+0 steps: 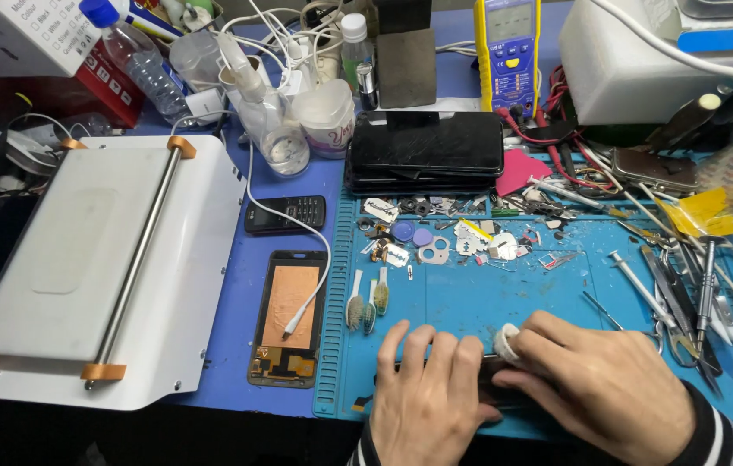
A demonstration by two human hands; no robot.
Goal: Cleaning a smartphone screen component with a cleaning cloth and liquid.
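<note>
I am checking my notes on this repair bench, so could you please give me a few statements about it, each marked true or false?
1. The right hand presses a small white wad against a dark flat part on the blue mat. True.
2. The left hand is lifted well clear of the mat. False: it rests flat on the mat, over the dark part.
3. A yellow multimeter stands at the back of the bench. True.
4. The white machine sits to the right of the mat. False: it is on the left.
5. A small keypad phone lies between the white machine and the mat. True.
</note>
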